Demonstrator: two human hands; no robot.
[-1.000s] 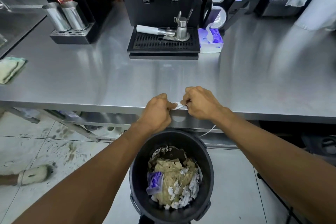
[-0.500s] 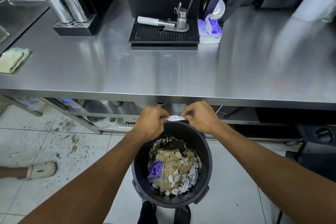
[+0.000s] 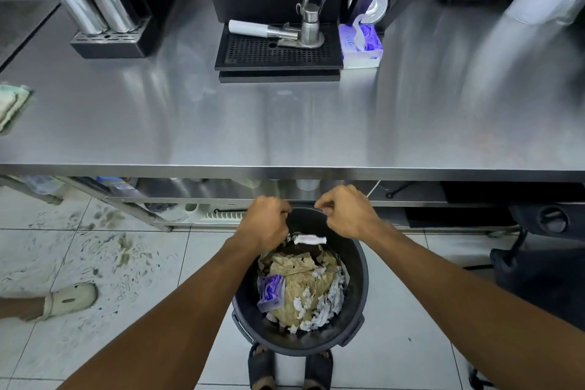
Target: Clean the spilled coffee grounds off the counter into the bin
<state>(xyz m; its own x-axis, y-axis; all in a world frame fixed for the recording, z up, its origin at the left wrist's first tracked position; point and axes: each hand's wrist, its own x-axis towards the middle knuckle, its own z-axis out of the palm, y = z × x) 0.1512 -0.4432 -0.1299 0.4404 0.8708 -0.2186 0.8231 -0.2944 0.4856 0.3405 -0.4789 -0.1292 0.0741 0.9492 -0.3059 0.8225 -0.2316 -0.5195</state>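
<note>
A black round bin (image 3: 359, 282) stands on the floor below the steel counter (image 3: 285, 123), filled with brown paper, torn white scraps and a purple wrapper. A small white tissue (image 3: 309, 239) is in the air just inside the bin's far rim, free of both hands. My left hand (image 3: 265, 223) and my right hand (image 3: 346, 212) hover over that rim with fingers curled and nothing in them. No coffee grounds show on the counter top.
A black coffee machine with its drip tray (image 3: 278, 54) and a portafilter sits at the counter's back. A purple tissue box (image 3: 361, 46) stands right of it, metal cups (image 3: 95, 6) at back left, a cloth (image 3: 11, 104) at the left edge. Someone's foot (image 3: 68, 299) is on the dirty floor tiles.
Both hands came down from the counter edge to above the bin and let go of the white tissue, which now drops into the bin.
</note>
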